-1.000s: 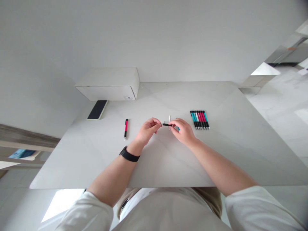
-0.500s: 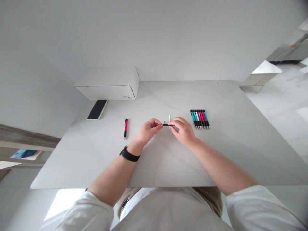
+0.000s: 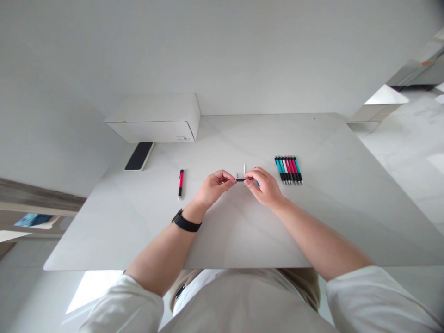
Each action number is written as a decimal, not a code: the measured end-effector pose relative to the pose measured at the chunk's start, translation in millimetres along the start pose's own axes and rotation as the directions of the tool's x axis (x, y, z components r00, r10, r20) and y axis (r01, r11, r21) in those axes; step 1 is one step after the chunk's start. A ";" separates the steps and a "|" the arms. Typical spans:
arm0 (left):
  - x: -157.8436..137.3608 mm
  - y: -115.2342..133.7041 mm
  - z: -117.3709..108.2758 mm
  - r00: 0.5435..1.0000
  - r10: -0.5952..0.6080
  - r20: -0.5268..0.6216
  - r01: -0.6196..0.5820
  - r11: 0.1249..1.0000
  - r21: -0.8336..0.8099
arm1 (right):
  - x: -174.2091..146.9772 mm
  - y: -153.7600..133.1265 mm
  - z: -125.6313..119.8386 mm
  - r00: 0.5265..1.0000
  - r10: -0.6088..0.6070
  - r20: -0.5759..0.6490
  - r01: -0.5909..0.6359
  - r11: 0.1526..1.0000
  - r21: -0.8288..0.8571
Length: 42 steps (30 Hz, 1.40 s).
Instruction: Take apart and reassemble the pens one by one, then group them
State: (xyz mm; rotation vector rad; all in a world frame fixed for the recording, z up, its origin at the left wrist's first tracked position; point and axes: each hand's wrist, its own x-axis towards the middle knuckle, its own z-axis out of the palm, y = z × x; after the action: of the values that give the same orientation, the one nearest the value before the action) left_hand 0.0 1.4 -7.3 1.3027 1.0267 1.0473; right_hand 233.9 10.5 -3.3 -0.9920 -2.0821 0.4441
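Over the middle of the table, my left hand and my right hand hold a pen level between them. Its black grip section shows in the gap. My left hand pinches the tip end, while my right hand's fingers close round the other end, where a bit of teal shows under the palm. Just behind the pen lie a thin white stick, perhaps a refill, and a few tiny coiled pieces, too small to make out surely. To the left, a pink and black pen lies alone.
Several teal, white and pink pens lie side by side in a row at right. A phone rests at left before a long white box. The white table meets a wall at the back.
My right hand has slid slightly right along the pen, so more of the black section shows between my hands. The view has shifted a little; the other things lie as before.
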 end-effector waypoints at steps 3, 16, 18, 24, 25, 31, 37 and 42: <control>0.2 -0.8 -0.3 1.000 0.008 -0.014 -0.008 1.000 -0.019 | -1.0 -0.4 1.5 1.000 0.005 -0.025 -0.004 0.999 0.039; 0.5 0.0 -0.4 1.000 -0.006 -0.024 0.007 1.000 0.012 | 0.5 0.4 -0.2 0.999 -0.036 -0.016 0.036 0.998 0.047; 0.2 0.2 -0.1 1.000 -0.002 -0.027 0.002 1.000 0.024 | 0.5 0.1 -0.3 0.999 -0.036 0.002 0.036 0.999 0.034; -0.5 3.5 1.1 1.000 -0.010 -0.030 0.010 1.000 0.010 | 0.3 -1.4 -1.2 1.000 -0.004 0.009 0.004 0.999 0.036; -0.6 4.0 1.2 1.000 -0.013 -0.028 0.013 1.000 0.009 | 0.4 -1.4 -1.1 1.000 -0.011 0.011 0.010 0.999 0.031; 0.0 3.6 0.3 0.999 -0.014 -0.030 0.014 1.000 0.017 | 0.7 0.9 -0.6 0.999 -0.016 0.027 0.016 1.000 0.022; 0.1 3.1 0.0 1.000 -0.007 -0.027 0.008 0.999 0.035 | 0.8 2.0 -0.8 0.999 -0.022 0.034 0.022 1.000 0.011; 0.0 3.3 -0.2 0.999 -0.012 -0.029 0.013 0.999 0.037 | 1.3 0.8 -2.2 0.999 -0.024 0.026 0.023 0.999 0.023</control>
State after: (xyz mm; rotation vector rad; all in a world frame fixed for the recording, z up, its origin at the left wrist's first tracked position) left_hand -0.2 1.4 -4.0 1.3126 1.0798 1.0445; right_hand 235.5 11.9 -1.7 -0.9523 -2.1057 0.4697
